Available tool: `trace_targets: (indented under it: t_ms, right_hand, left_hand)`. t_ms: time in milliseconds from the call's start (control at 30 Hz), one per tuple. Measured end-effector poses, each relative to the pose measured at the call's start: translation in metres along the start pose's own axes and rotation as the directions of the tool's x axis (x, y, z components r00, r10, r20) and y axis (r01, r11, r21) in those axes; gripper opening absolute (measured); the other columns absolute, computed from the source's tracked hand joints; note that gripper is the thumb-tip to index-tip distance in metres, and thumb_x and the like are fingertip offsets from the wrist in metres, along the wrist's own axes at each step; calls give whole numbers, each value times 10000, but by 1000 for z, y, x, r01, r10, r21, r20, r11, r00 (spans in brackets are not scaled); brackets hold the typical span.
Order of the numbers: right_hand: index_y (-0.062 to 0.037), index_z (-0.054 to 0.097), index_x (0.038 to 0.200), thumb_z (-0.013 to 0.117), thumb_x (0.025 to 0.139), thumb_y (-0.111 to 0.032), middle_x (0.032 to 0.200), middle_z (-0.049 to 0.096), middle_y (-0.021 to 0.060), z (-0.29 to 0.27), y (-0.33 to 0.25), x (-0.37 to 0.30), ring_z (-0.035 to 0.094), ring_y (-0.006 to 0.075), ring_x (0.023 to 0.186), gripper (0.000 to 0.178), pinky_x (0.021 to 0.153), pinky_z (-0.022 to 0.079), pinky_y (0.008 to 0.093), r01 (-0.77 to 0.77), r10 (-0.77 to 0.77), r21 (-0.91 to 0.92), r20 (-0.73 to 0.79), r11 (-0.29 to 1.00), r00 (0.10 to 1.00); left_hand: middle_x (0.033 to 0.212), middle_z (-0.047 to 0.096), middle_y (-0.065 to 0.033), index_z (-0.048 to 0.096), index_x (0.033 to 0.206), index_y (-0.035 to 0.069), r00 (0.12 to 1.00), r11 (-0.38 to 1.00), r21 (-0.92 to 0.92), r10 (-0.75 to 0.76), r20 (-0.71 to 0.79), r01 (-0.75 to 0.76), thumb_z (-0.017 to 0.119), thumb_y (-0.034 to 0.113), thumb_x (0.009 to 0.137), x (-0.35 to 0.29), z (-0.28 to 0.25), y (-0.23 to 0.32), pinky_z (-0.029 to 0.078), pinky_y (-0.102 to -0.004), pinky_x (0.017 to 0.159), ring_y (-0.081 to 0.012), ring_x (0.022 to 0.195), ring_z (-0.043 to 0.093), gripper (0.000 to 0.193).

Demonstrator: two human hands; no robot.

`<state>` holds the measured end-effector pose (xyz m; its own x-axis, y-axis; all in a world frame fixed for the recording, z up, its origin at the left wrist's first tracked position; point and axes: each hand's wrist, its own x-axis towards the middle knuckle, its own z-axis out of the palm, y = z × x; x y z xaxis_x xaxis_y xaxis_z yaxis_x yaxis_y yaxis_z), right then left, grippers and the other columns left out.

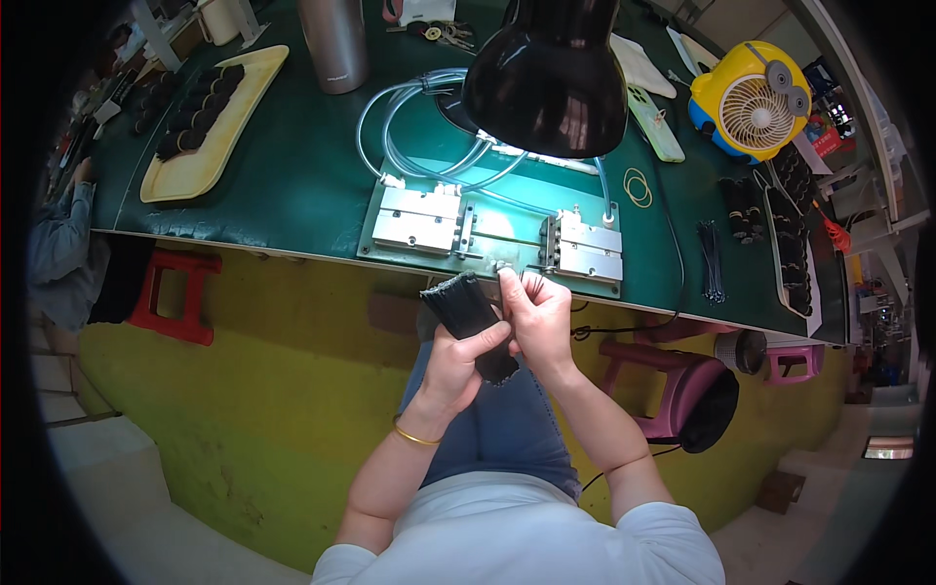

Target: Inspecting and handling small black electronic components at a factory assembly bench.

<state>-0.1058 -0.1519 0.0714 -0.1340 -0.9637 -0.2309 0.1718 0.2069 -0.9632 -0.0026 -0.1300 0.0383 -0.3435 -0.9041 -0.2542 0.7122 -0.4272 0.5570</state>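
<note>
My left hand [456, 363] is closed around a thick bundle of thin black cables [454, 300], held slanting in front of the table edge. Close beside it, my right hand [543, 320] pinches one or a few thin black cables, their ends pointing up by the fingertips; the exact number is too small to tell. Just beyond my fingers is a metal fixture on the table's near edge, with a left silver block [414, 219] and a right silver block [590, 252] facing each other across a gap. Clear air tubes [385, 127] run to the blocks.
A black lamp [546, 93] hangs over the fixture. Rubber bands [638, 190], a phone [655, 125], a cable bundle [712, 265] and a yellow fan [749, 105] lie right. A yellow tray [258, 83] and steel flask [333, 49] stand left. Another person's sleeve [60, 239] shows far left.
</note>
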Motion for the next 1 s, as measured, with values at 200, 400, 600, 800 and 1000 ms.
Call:
trace_targets:
  t_ms: [200,400,600,800,1000]
  right_hand:
    - [4,609,723,540,861,-196,484,485,-14,1,1,-6,382,17,332,253,303,275,176,112,-114,36,42,993,993]
    - [9,612,772,521,867,-163,513,502,-6,2,4,-4,394,21,339,217,308,286,176,72,-72,-6,9,997,997]
    - [14,609,774,518,865,-155,513,505,-4,1,8,-3,398,25,337,212,305,283,175,48,-48,4,-20,999,999]
    - [14,607,752,532,857,-160,507,507,2,-3,8,1,398,27,336,217,300,279,177,74,-74,2,-21,997,997]
    - [15,601,725,550,845,-168,503,504,1,7,2,6,391,29,332,225,300,276,180,-26,26,55,2,998,1000]
  left_hand:
    - [803,554,-48,527,959,2,1000,1000,-14,27,-3,-28,573,-15,763,-6,4,3,476,-259,588,-139,629,557,201]
    - [811,554,-46,526,978,4,999,999,-20,30,-33,-31,573,-28,759,-5,0,0,473,-252,581,-135,632,556,226]
    - [819,554,-46,521,1010,8,999,1000,-17,21,-45,-22,573,-33,760,-5,1,1,474,-245,583,-128,637,556,258]
    - [835,552,-48,517,1019,8,999,999,-42,15,-29,-17,572,-33,762,-1,5,-1,476,-247,587,-130,642,557,266]
    - [835,556,-49,523,1012,3,999,999,-38,34,-38,-36,568,-37,759,3,2,5,479,-248,589,-128,642,562,260]
